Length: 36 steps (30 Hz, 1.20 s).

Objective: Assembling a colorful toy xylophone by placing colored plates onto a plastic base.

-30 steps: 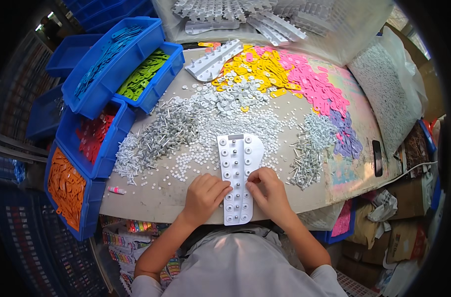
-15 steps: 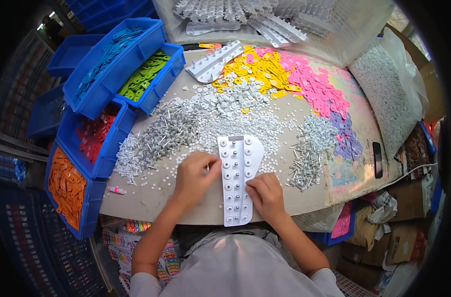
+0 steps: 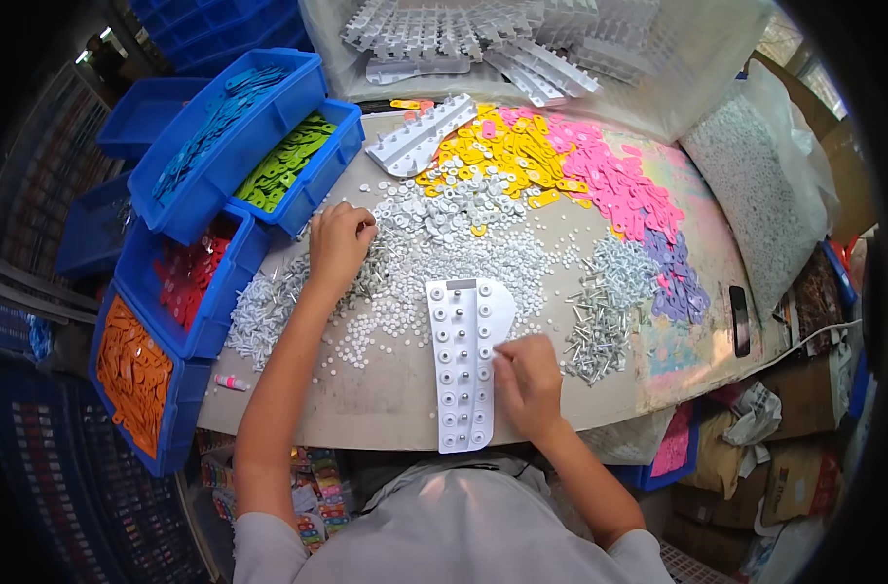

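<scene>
In front of me a white plastic strip (image 3: 471, 380) lies lengthwise on the table, with rows of white washers along both sides and metal pins down its middle. My left hand (image 3: 339, 248) is off to the upper left, over the pile of silver rivets (image 3: 303, 287), its fingers curled together; whatever is between them is hidden. Close by the strip's right edge is my right hand (image 3: 530, 384), thumb and fingers drawn in; anything they hold is too small to make out. White washers (image 3: 454, 206) are heaped beyond the strip.
Blue bins at left hold blue (image 3: 220, 122), green (image 3: 286, 161), red (image 3: 189, 282) and orange pieces (image 3: 132, 375). Yellow (image 3: 507, 151), pink (image 3: 619, 180) and purple tags (image 3: 676, 282) lie at the back. A phone (image 3: 740, 321) and a bulging bag (image 3: 756, 175) are at right.
My left hand has moved from the strip's left side up and away to the rivet pile. My right hand has shifted slightly off the strip's right edge.
</scene>
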### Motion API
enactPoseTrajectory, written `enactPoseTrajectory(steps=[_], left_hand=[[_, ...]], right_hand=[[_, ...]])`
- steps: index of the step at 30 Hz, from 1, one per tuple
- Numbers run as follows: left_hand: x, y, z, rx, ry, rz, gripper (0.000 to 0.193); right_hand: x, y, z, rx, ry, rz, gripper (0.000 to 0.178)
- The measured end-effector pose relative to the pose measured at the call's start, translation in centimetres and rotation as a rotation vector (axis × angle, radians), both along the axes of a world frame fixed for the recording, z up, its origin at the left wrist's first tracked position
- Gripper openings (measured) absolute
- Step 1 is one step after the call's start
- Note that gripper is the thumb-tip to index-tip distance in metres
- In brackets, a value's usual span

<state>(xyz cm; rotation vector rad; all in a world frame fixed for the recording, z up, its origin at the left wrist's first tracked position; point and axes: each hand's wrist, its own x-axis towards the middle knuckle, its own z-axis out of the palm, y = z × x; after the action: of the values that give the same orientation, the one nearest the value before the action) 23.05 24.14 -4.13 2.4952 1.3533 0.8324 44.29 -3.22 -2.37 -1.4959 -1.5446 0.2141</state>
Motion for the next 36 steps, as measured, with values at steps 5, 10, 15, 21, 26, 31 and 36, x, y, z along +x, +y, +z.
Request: enactPoseTrajectory(steps=[5, 10, 15, 21, 26, 31, 36], left_hand=[[0.0, -0.3, 0.8, 0.011, 0.024, -0.014, 0.011], [0.8, -5.7, 4.2, -0.287, -0.341, -0.047, 0.017], [-0.4, -14.5, 5.3, -0.254, -0.342, -0.238, 0.019], [-1.2, -20.0, 4.3, -0.543, -0.38, -0.361, 0.01], [-0.9, -21.3, 3.5, -0.551, -0.388, -0.393, 0.009], [-0.9, -22.0, 3.5, -0.558, -0.35, -0.403, 0.009], [-1.0, -22.2, 3.2, -0.529, -0.368, -0.369, 0.008]], right_hand=[[1.8, 7.4, 2.2, 0.043, -0.112, -0.064, 0.009], [3.6, 15.0, -0.2, -0.144, -0.198, 0.023, 0.011], [3.6, 18.7, -2.2, -0.266, -0.275, 0.06, 0.012], [3.5, 19.1, -2.1, -0.242, -0.215, 0.126, 0.01], [3.7, 17.8, -1.5, -0.283, 0.018, 0.098, 0.013], [5.1, 15.9, -1.3, -0.309, 0.03, 0.042, 0.011], [5.9, 14.3, -1.2, -0.327, 0.075, 0.0, 0.011]])
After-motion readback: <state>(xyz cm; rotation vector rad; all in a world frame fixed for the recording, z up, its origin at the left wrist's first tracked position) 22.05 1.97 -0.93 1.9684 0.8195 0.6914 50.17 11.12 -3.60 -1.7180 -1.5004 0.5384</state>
